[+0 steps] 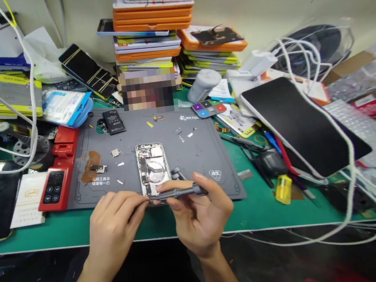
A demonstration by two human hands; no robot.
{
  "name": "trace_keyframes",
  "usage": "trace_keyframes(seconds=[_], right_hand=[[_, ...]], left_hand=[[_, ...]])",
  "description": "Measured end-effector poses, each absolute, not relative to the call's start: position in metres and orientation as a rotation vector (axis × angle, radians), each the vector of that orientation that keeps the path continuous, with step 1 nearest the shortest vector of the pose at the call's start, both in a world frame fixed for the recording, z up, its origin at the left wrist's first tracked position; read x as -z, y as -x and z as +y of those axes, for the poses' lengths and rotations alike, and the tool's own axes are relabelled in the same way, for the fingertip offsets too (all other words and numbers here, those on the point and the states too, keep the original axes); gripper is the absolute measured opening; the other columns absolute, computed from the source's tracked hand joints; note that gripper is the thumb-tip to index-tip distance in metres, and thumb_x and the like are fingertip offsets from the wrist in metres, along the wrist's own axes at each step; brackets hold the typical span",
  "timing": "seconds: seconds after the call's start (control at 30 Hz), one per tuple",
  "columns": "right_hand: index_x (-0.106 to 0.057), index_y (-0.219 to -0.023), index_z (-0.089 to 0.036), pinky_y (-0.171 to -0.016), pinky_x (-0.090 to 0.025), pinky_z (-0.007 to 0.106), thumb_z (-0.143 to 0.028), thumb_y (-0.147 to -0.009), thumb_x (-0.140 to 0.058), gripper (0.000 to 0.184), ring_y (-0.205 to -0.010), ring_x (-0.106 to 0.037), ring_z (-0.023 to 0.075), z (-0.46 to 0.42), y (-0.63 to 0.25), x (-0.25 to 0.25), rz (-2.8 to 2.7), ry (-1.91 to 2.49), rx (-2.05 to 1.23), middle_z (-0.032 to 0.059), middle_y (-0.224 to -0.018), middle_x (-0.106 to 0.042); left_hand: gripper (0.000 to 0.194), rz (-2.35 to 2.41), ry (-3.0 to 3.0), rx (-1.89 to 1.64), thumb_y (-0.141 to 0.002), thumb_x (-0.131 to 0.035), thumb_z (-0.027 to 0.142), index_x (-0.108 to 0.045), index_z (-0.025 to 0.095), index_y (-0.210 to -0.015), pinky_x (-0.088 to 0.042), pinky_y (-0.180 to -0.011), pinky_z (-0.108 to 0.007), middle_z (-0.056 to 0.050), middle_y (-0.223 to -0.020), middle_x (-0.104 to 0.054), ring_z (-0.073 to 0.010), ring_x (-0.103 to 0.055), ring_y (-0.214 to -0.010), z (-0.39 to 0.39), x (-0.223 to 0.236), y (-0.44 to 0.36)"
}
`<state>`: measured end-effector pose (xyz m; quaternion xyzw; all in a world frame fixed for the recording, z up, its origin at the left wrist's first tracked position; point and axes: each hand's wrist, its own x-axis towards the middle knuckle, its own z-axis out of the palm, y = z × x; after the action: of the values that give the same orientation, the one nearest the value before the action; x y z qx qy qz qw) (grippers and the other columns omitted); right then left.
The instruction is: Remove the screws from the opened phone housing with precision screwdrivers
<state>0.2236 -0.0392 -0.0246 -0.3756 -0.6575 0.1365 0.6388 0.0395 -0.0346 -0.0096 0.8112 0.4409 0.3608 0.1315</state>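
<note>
An opened smartphone (152, 163) lies on the grey work mat, its inner boards and a round coil showing. Across its lower end my right hand (200, 217) grips a dark screwdriver (175, 193), held level and pointing left. My left hand (117, 220) is closed, with thumb and fingertips pinching the slim tip end of that screwdriver. Whether a small bit or screw is also between those fingers cannot be seen. Just behind my right hand lies another dark tool (178, 174), partly covered. Small metal parts (116, 153) are scattered to the left of the phone.
The grey mat (208, 166) bears a black battery (114, 121). A red device (56, 184) stands at its left edge. On the right lie a dark tablet-like panel (302, 122), loose white cables and a yellow-handled tool (283, 189). Orange boxes (154, 17) are stacked behind.
</note>
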Motion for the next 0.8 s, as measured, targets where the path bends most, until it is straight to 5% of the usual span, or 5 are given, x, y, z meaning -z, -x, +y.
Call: trace_keyframes(seconds=[0.17, 0.3, 0.53, 0.8], right_hand=[[-0.053, -0.155, -0.027, -0.065, -0.066, 0.036, -0.012, -0.107, -0.051, 0.051, -0.067, -0.067, 0.0156, -0.036, -0.225, 0.014, -1.165, 0.894, -0.201, -0.0002, -0.087, -0.065], [-0.064, -0.138, -0.024, -0.044, -0.046, 0.023, -0.014, -0.108, -0.046, 0.036, -0.053, -0.050, 0.0100, -0.040, -0.232, -0.009, -1.145, 1.103, -0.454, -0.0022, -0.078, -0.052], [-0.069, -0.118, -0.023, -0.061, -0.052, 0.028, -0.022, -0.109, -0.065, 0.010, -0.070, -0.075, 0.0144, -0.056, -0.225, -0.011, -1.838, 1.546, -0.318, -0.0026, -0.093, -0.079], [-0.069, -0.104, -0.023, -0.055, -0.040, 0.034, -0.017, -0.108, -0.063, 0.009, -0.058, -0.069, 0.0175, -0.051, -0.223, -0.004, -1.976, 1.606, -0.240, -0.0054, -0.077, -0.073]], left_hand=[[0.011, 1.316, -2.296, -1.096, -0.108, -0.068, 0.013, -0.068, 0.021, -0.116, -0.049, -0.090, -0.032, 0.001, -0.108, -0.076, -0.0155, -0.065, -0.095, -0.037, 0.011, -0.040], [0.012, 1.330, -2.237, -1.143, -0.108, -0.065, 0.010, -0.067, 0.020, -0.114, -0.050, -0.090, -0.029, 0.001, -0.106, -0.076, -0.0135, -0.065, -0.094, -0.037, 0.010, -0.041], [0.009, 1.377, -2.244, -1.147, -0.110, -0.063, 0.012, -0.067, 0.019, -0.113, -0.049, -0.086, -0.028, 0.001, -0.100, -0.074, -0.0132, -0.064, -0.090, -0.036, 0.010, -0.041], [0.007, 1.371, -2.254, -1.155, -0.110, -0.064, 0.014, -0.066, 0.019, -0.114, -0.050, -0.088, -0.031, 0.000, -0.103, -0.074, -0.0151, -0.064, -0.092, -0.037, 0.015, -0.041]])
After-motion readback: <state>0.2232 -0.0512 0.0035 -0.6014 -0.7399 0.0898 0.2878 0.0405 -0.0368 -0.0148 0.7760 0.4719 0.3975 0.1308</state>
